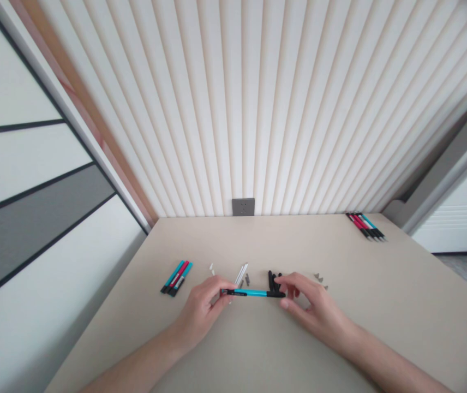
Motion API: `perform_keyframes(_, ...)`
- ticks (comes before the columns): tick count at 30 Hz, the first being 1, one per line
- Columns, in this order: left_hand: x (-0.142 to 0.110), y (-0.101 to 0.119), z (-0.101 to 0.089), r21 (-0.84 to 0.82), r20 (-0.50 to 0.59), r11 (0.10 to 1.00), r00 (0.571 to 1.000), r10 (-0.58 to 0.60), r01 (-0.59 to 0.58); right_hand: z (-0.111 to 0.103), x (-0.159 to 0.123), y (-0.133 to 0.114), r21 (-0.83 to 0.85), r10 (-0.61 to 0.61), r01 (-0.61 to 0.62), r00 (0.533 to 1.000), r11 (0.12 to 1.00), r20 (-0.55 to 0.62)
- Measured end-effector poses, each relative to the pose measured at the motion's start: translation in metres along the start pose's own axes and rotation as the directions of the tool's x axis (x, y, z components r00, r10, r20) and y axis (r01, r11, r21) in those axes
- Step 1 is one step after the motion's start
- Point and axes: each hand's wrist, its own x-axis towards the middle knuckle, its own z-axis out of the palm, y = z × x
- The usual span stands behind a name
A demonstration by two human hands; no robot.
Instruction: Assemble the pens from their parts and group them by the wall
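Note:
My left hand [204, 303] pinches the left end of a pen [256, 293] with a light blue barrel and a black front section, held level above the table. My right hand [309, 297] is at the pen's black right end, thumb and index finger apart on either side of it; whether a finger touches it I cannot tell. Just behind the pen lie several black grip sleeves [270, 279], white refill tubes [240, 274] and small grey springs [247, 280]. Small white parts [211, 268] lie beyond my left hand, partly hidden.
On the left of the beige table [250, 349] lie several blue and red pen barrels [179, 275]. Small grey cone tips [318, 277] are beyond my right hand. Several whole pens [365, 226] lie at the back right corner. A ribbed wall with a socket [243, 207] bounds the table.

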Motion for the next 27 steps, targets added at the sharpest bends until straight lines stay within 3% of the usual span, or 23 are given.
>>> perform_keyframes(8, 0.0002, 0.0029, -0.0008, -0.041, 0.011, 0.999, 1.0, 0.008, -0.007, -0.0005, 0.0006, -0.0041, -0.018, -0.027, 0.028, 0.999, 0.999, 0.035)
perform_keyframes(17, 0.0005, 0.0035, -0.0014, -0.037, 0.008, 0.999, 1.0, -0.02, 0.02, -0.0017, 0.0001, 0.0015, -0.044, -0.079, 0.078, 0.997, 0.996, -0.013)
perform_keyframes(22, -0.0002, 0.0039, -0.001, -0.034, 0.047, 0.999, 0.999, -0.012, 0.014, -0.001, 0.0002, -0.0026, -0.099, -0.042, 0.044, 0.999, 0.994, 0.023)
perform_keyframes(27, 0.0003, 0.0043, -0.0023, -0.019, 0.009, 1.0, 1.0, -0.007, 0.008, -0.0035, 0.0007, -0.0009, -0.07, -0.062, 0.061, 0.998, 0.996, -0.006)
